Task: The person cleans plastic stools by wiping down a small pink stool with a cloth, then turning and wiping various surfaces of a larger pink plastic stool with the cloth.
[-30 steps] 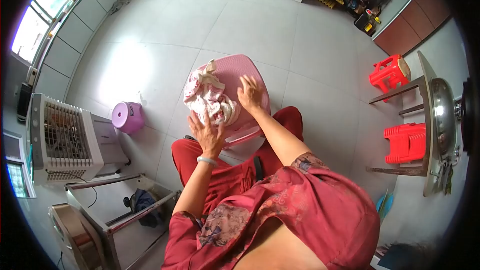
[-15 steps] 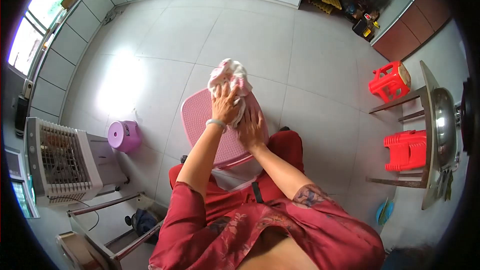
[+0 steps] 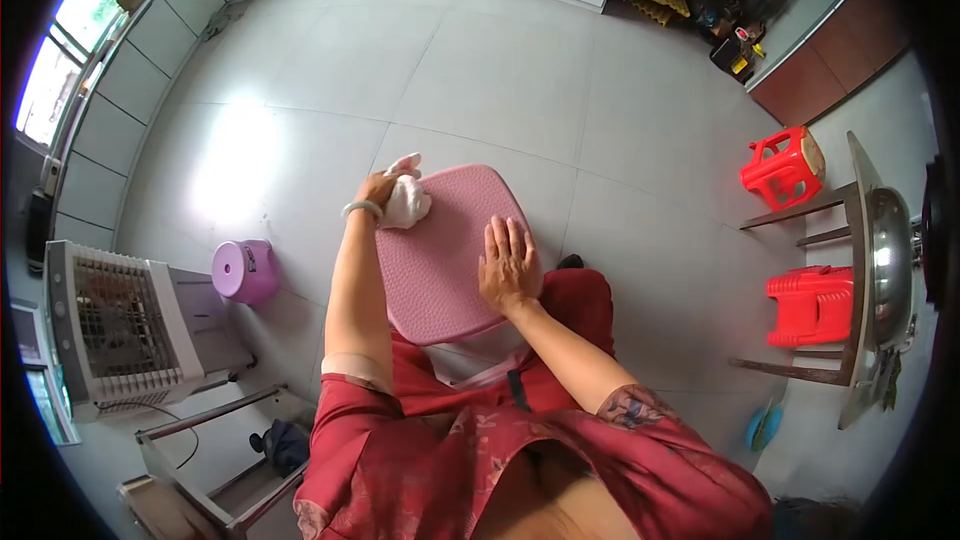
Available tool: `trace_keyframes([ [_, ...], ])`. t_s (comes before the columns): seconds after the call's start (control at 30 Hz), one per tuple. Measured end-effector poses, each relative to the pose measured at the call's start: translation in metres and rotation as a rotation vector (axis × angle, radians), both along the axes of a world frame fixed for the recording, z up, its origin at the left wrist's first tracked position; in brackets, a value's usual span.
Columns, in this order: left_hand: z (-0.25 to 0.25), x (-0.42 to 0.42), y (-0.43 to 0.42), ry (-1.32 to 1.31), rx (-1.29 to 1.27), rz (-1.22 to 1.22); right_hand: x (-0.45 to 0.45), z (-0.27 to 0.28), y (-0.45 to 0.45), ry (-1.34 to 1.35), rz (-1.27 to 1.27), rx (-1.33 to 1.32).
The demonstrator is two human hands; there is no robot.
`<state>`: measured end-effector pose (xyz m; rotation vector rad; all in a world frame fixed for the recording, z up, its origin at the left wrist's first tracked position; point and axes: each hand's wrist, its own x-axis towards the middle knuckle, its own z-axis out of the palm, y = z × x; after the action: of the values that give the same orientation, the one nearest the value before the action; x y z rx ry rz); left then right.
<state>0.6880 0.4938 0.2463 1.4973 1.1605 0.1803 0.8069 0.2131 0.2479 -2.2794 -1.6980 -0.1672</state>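
The cloth (image 3: 408, 204), white and crumpled into soft folds, lay at the far left edge of the pink, round-cornered, pebble-textured stool (image 3: 435, 275), bunched in the left hand (image 3: 376, 188), closed around it, while the right hand (image 3: 510, 265) rested flat, fingers extended, holding nothing, on the stool's right side.

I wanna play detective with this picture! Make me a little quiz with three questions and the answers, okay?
1. Which hand holds the cloth: A) left, B) right, C) neither?
2. True or false: the right hand lies flat on the pink stool.
3. Fill in: the round-topped stool on the floor at the picture's left is ____.

Key: 1. A, the left hand; 2. True; 3. purple.
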Motion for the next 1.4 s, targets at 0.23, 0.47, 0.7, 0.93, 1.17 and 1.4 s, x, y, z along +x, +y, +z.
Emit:
trace_keyframes([
  [0.23,-0.025,-0.087,-0.032,-0.403,-0.218,0.416,0.003,0.003,-0.002,0.036,0.005,-0.032],
  [0.47,-0.062,-0.14,-0.156,-0.549,-0.297,0.595,0.002,-0.011,-0.002,0.029,-0.011,0.015],
  [0.7,-0.049,-0.14,-0.28,-0.478,-0.209,0.714,0.004,-0.023,-0.001,0.072,-0.003,0.052],
  [0.93,-0.044,-0.139,-0.28,-0.448,-0.136,0.739,0.012,-0.03,-0.007,0.264,-0.254,0.071],
  [1.17,-0.029,-0.119,-0.277,-0.626,-0.225,0.727,0.094,-0.054,-0.009,1.375,-0.269,-0.097],
  [1.4,-0.042,-0.05,-0.243,-0.577,-0.206,0.595,0.148,-0.061,0.011,1.425,-0.337,0.156],
])
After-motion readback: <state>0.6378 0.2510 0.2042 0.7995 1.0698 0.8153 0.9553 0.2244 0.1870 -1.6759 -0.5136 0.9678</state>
